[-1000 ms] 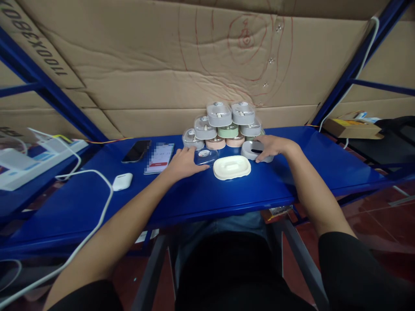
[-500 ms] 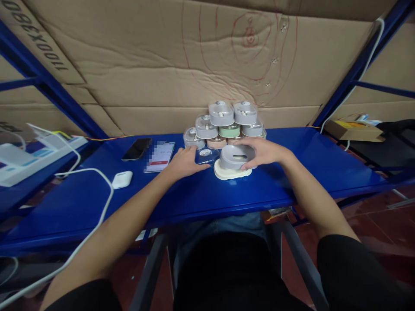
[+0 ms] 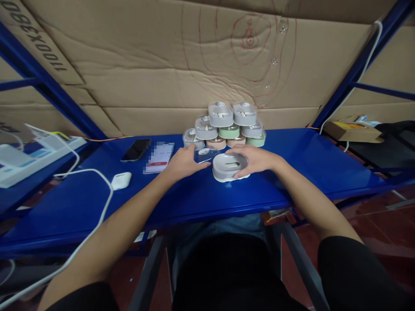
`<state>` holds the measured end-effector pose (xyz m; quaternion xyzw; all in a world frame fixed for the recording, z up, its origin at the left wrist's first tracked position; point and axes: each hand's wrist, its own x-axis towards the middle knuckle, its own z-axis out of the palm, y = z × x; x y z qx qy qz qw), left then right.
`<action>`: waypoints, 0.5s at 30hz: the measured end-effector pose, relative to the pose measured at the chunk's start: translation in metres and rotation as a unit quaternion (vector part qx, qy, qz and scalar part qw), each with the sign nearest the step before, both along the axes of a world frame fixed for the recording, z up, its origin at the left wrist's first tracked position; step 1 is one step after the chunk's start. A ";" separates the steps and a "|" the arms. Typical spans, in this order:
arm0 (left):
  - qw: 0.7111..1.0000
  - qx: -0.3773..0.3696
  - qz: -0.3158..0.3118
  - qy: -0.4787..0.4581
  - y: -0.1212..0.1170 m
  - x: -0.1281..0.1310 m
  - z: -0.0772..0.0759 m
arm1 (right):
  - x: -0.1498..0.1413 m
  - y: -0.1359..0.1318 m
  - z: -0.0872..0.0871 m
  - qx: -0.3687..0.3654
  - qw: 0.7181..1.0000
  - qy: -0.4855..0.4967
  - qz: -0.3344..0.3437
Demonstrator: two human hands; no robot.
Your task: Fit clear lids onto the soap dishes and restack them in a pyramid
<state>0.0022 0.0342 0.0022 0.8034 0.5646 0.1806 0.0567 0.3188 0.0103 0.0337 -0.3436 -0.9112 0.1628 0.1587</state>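
Note:
My right hand (image 3: 257,159) is closed round the right end of a grey oval box (image 3: 223,167), which has a slot in its floor. The box sits over a cream-white base (image 3: 225,179); only the base's front rim shows beneath it. To the left, my left hand (image 3: 186,164) has its thumb and fingers round the left end of a clear plastic lid (image 3: 212,153) with a round sticker. The lid lies low over the table, just behind the grey box, and its held edge is partly hidden by the fingers.
Behind my hands, several lidded boxes (image 3: 221,115) in grey, green and pink are stacked against the cardboard wall (image 3: 145,65). On the blue table (image 3: 194,194) at left lie a dark phone (image 3: 136,150), a lit phone (image 3: 159,156), a white earbud case (image 3: 121,181) and a white cable (image 3: 103,207).
My right hand has moved the grey box left and toward me, so it now covers most of the cream-white base. My left hand and the clear lid have barely shifted.

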 end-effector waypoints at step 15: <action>0.985 0.055 0.030 -0.158 -0.021 0.013 0.016 | -0.003 -0.007 0.000 0.023 0.999 -0.023 -0.005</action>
